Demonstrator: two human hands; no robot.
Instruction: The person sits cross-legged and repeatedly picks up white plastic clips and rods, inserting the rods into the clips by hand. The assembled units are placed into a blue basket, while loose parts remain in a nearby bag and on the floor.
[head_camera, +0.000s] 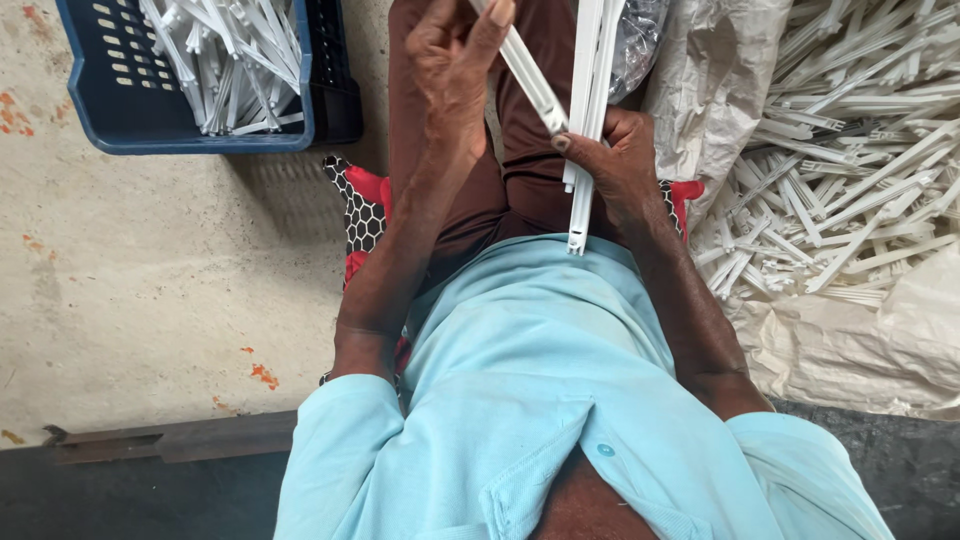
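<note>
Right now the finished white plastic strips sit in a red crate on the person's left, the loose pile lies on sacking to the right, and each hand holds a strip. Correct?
Not quite: the head view shows the slotted plastic crate is blue, not red. It holds white plastic strips on the left; the loose pile lies right, and the left hand and right hand each hold a strip.

White strips (590, 60) and blue crate (110, 100) run off the top edge (ends unseen)

Floor workshop — heaped white plastic strips (850, 170), crate (90, 100).
</note>
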